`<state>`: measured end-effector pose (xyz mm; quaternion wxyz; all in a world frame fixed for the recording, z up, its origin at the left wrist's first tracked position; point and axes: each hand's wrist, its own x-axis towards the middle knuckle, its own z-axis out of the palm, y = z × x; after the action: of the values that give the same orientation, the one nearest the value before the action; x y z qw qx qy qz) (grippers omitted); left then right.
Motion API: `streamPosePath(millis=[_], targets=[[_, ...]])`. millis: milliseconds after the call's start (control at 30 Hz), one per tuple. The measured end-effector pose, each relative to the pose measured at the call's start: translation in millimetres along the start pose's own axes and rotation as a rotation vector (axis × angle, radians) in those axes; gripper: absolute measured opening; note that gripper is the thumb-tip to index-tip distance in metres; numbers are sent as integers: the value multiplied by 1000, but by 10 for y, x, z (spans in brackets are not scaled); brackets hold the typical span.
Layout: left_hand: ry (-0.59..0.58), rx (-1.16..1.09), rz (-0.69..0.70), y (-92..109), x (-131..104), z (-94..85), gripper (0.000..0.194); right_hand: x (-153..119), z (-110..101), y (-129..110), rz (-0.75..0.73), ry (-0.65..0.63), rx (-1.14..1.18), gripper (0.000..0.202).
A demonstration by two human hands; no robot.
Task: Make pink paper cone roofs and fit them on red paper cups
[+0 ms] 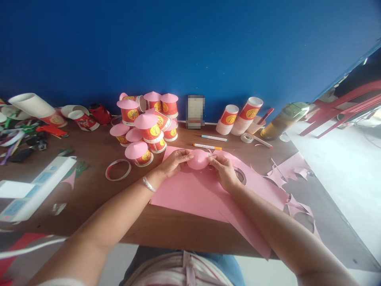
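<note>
Far left: a long white paper tube [32,105] lies tilted among loose clutter. Nearer, a power strip [44,188] sits out at the side, probably so its cord stays off the paper. A cut ring [117,179] lies flat to its right. Next, far side: a cluster of red cups [131,116], mostly under pink conical caps, some stacked, one or two tipped; bunched, I'd guess, to save table space.

Middle: left hand [175,162] has thumb and fingers pinched on the left edge of a small pink cone [197,159]; right hand [224,171] pinches its right edge. Cone is between the hands, held just above a large pink sheet [190,194]. Edge grip on both sides likely avoids denting thin paper. Small pale bit at the right fingertips, can't tell what. Dark ring [244,176] sits just beside the right hand.

Beyond the hands: two markers [214,138], side by side, likely for easy reach. Then cup stacks [228,119], nested and upright, a small tape roll [247,138], a bottle [285,119]. Cut scraps [297,208] at the right, off the main sheet.

Surface: brown table [166,230] against a blue wall [178,47]. Right: pale floor [342,178], reddish chair [354,95].
</note>
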<state>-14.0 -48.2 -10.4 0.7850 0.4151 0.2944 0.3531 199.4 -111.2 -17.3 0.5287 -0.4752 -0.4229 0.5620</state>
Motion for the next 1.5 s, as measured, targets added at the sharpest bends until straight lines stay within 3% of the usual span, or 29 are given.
streamPosePath(millis=[367,600,767,900,1133,1367,1500], targets=[[75,-60,-19,17,-2,23,30,2,-13,29,1,-85,36,44],[18,-19,-22,9,6,25,27,-11,2,-18,40,-116,30,40],[-8,-10,-13,-18,2,21,21,-34,83,-94,69,-207,62,37],[-17,-12,-33,-5,-5,35,22,-34,103,-97,79,-196,49,33],[-4,11,-21,30,-15,61,27,-36,73,-85,136,-163,9,46],[17,184,-24,97,-67,57,32,-46,69,-132,135,-195,2,39],[25,323,20,203,-207,81,36,-62,66,-133,152,-170,15,37]])
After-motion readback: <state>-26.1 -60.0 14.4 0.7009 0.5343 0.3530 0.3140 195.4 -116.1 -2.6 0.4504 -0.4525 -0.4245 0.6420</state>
